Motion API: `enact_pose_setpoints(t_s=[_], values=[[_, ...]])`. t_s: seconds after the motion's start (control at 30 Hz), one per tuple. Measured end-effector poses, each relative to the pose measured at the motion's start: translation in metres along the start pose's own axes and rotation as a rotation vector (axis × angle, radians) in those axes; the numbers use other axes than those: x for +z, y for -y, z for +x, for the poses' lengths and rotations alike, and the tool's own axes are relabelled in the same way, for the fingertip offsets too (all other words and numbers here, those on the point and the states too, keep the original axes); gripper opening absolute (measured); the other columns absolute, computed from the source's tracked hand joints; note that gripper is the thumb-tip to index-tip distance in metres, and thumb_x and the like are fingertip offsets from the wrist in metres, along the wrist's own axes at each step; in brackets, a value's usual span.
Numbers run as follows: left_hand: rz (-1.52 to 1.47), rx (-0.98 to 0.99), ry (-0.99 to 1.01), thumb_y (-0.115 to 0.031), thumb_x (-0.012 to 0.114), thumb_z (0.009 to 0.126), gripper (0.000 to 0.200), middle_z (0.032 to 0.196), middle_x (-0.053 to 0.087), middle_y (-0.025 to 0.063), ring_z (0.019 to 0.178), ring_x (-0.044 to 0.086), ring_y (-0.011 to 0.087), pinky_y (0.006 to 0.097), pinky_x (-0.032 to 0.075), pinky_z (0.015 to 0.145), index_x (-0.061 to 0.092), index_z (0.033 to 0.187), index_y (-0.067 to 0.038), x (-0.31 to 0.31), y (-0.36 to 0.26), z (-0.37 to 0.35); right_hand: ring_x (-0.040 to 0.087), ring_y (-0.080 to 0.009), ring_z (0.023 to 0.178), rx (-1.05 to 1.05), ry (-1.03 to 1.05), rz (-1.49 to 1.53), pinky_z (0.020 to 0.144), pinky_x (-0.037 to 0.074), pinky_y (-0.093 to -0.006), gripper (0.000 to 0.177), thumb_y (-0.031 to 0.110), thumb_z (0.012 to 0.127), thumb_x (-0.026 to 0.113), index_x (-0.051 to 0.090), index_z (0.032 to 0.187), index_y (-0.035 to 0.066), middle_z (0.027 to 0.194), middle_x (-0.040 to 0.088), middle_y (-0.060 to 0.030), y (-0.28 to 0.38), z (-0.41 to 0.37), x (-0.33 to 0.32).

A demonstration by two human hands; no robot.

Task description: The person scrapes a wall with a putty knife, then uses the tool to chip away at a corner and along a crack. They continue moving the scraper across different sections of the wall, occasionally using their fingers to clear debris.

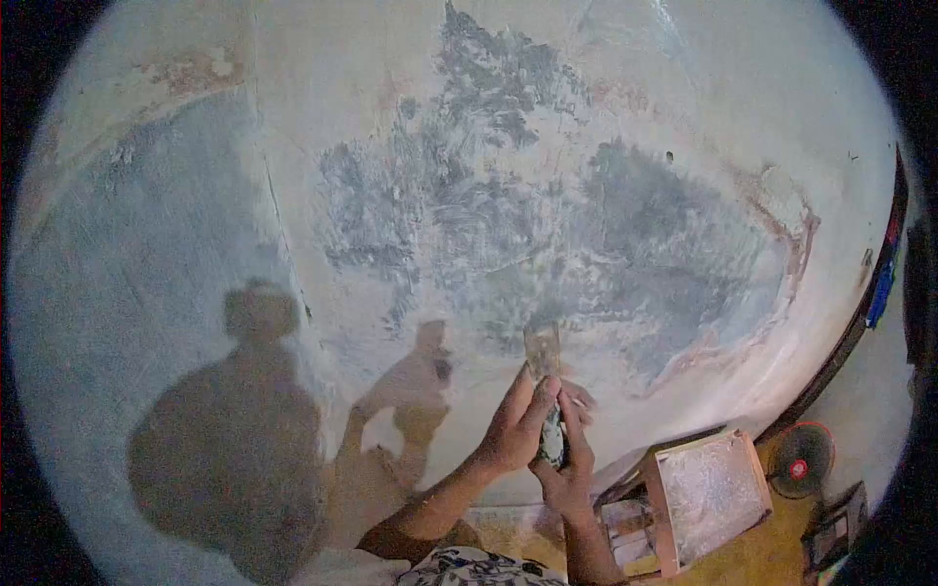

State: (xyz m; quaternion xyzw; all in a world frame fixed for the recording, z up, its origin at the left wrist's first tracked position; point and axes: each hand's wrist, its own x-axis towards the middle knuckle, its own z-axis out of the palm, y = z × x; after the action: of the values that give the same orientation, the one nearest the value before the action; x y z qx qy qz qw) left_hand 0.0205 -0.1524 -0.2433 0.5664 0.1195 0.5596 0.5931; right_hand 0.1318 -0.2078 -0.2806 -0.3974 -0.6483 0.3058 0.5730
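One broad shadow (234, 430) of a head and shoulders fills the far left of my view, falling across smooth grey wall (137, 254). Above it, the plaster is pale, with a reddish, worn band (191, 75). A thin dark crack (277, 220) runs down just right of the grey area. Next comes a smaller shadow (410, 391) — raised arms and hands — on the whitish part of the wall. Over the middle spreads a large, blotchy grey patch (489, 195), ragged at its edges, and its lower part lies behind my hands.

Low in the centre, a bit of black-and-white patterned clothing (479, 568) shows between my forearms. My left hand (510, 427) is closed near the neck of a putty knife (543, 352), its blade pointing up the view in front of the wall; whether the blade touches the plaster, I can't tell. Just to the right, my right hand (575, 454) is curled around the light-and-dark handle (553, 437), the two hands close together.

Further right stands a wood-edged piece of furniture with a pale, shiny top (718, 498), above a yellowish floor (728, 562). Beside it is a round fan (799, 467) with a red rim and hub, then a dark, boxy object (837, 527) — too dim to name. Something blue (882, 288) sits up at the right edge.
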Motion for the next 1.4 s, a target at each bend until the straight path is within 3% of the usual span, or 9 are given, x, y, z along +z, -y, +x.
enact_pose_setpoints(t_s=[0.37, 0.53, 0.63, 0.7, 0.9, 1.0, 1.17, 1.27, 1.4], values=[[0.491, 0.082, -0.254, -0.029, 0.042, 0.104, 0.036, 0.083, 0.061, 0.0076, 0.072, 0.060, 0.0136, 0.0303, 0.051, 0.069, 0.048, 0.125, -0.001, -0.012, -0.032, 0.031, 0.057, -0.0110, 0.058, -0.070, 0.196, 0.076, 0.055, 0.045, -0.0273, 0.074, 0.010, 0.087, 0.066, 0.029, 0.151, 0.008, 0.083, 0.068, -0.0064, -0.046, 0.026, -0.001], [0.967, 0.101, -0.363, -0.018, 0.038, 0.103, 0.047, 0.089, 0.059, 0.0123, 0.071, 0.056, 0.0168, 0.0329, 0.050, 0.068, 0.031, 0.148, -0.007, 0.004, -0.102, 0.085, 0.056, -0.0125, 0.069, -0.042, 0.288, 0.298, 0.069, 0.048, -0.0275, 0.064, 0.005, 0.094, 0.055, 0.025, 0.150, 0.000, 0.076, 0.060, -0.0053, -0.056, 0.043, -0.026], [1.583, 0.758, -0.338, -0.013, 0.039, 0.101, 0.052, 0.114, 0.056, 0.0207, 0.092, 0.061, 0.0287, 0.0383, 0.049, 0.084, 0.029, 0.152, -0.016, -0.009, -0.127, 0.132, 0.055, -0.0124, 0.066, -0.069, 0.310, 0.317, 0.067, 0.048, -0.0270, 0.062, 0.005, 0.095, 0.053, 0.026, 0.150, 0.000, 0.073, 0.057, -0.0035, -0.072, 0.058, -0.045], [1.663, 0.557, -0.343, -0.013, 0.042, 0.099, 0.051, 0.125, 0.052, 0.0228, 0.104, 0.060, 0.0342, 0.0404, 0.048, 0.091, 0.036, 0.149, -0.020, 0.007, -0.158, 0.137, 0.054, -0.0119, 0.066, -0.094, 0.303, 0.307, 0.066, 0.047, -0.0268, 0.062, 0.007, 0.095, 0.053, 0.026, 0.150, 0.000, 0.071, 0.055, -0.0028, -0.069, 0.077, -0.055], [1.916, 0.944, -0.520, -0.016, 0.055, 0.095, 0.041, 0.117, 0.056, 0.0205, 0.099, 0.060, 0.0381, 0.0423, 0.049, 0.087, 0.055, 0.137, -0.020, -0.006, -0.170, 0.189, 0.046, -0.0080, 0.058, -0.428, 0.019, 0.305, 0.054, 0.038, -0.0215, 0.060, 0.010, 0.094, 0.055, 0.033, 0.149, 0.006, 0.068, 0.052, -0.0005, 0.055, 0.174, -0.067], [1.803, 0.944, -0.594, -0.018, 0.058, 0.093, 0.038, 0.111, 0.058, 0.0198, 0.096, 0.060, 0.0373, 0.0430, 0.050, 0.085, 0.060, 0.131, -0.018, -0.012, -0.175, 0.204, 0.041, -0.0055, 0.054, -0.504, 0.014, 0.269, 0.048, 0.033, -0.0203, 0.054, 0.019, 0.094, 0.059, 0.042, 0.145, 0.013, 0.071, 0.052, 0.0008, 0.096, 0.233, -0.052], [1.791, 0.862, -0.513, -0.019, 0.057, 0.092, 0.036, 0.107, 0.060, 0.0205, 0.092, 0.062, 0.0382, 0.0451, 0.050, 0.085, 0.063, 0.127, -0.016, -0.018, -0.192, 0.213, 0.060, -0.0195, 0.068, -0.383, 0.134, 0.460, 0.064, 0.046, -0.0338, 0.033, 0.031, 0.093, 0.059, 0.063, 0.107, 0.001, 0.077, 0.063, -0.0111, 0.137, 0.294, -0.017], [2.001, 0.694, -0.537, -0.017, 0.057, 0.091, 0.044, 0.106, 0.059, 0.0237, 0.092, 0.063, 0.0415, 0.0477, 0.052, 0.083, 0.056, 0.134, -0.017, -0.008, -0.203, 0.207, 0.044, -0.0076, 0.050, -0.486, 0.030, 0.241, 0.039, 0.029, -0.0243, 0.023, 0.030, 0.095, 0.056, 0.061, 0.102, 0.008, 0.071, 0.054, -0.0012, 0.134, 0.324, 0.005], [2.245, 0.627, -0.461, -0.015, 0.056, 0.090, 0.054, 0.107, 0.058, 0.0288, 0.095, 0.063, 0.0456, 0.0504, 0.053, 0.082, 0.043, 0.143, -0.017, -0.019, -0.211, 0.211, 0.045, -0.0083, 0.051, -0.545, 0.008, 0.096, 0.040, 0.030, -0.0251, 0.021, 0.027, 0.095, 0.055, 0.061, 0.101, 0.008, 0.071, 0.056, -0.0023, 0.131, 0.345, 0.013]])
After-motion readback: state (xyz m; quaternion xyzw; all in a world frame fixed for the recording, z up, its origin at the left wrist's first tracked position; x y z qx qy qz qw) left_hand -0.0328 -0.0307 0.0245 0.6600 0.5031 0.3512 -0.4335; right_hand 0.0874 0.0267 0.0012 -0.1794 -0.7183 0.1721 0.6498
